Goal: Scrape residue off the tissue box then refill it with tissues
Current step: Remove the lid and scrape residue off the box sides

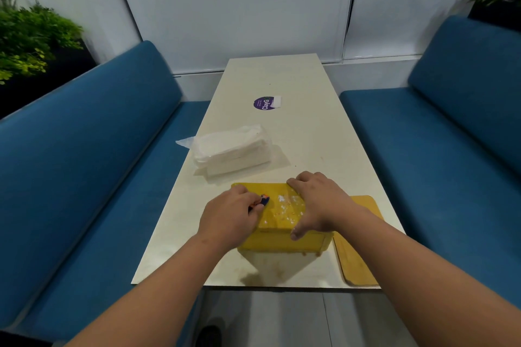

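Note:
A yellow tissue box [279, 239] sits near the front edge of the cream table [310, 132]. White and orange flecks of residue [287, 205] dot its top face. My left hand [229, 215] grips a small blue and orange scraper [262, 200], whose tip rests on the box top just left of the flecks. My right hand [318, 200] lies across the box's right side, fingers over the far edge and thumb down the near face. A pack of white tissues [232, 151] in clear plastic lies behind the box, to the left.
A flat yellow lid [358, 251] lies on the table right of the box. A round purple sticker [266, 103] is farther back. Blue benches [84, 177] flank the table on both sides, with green plants [31, 34] behind them.

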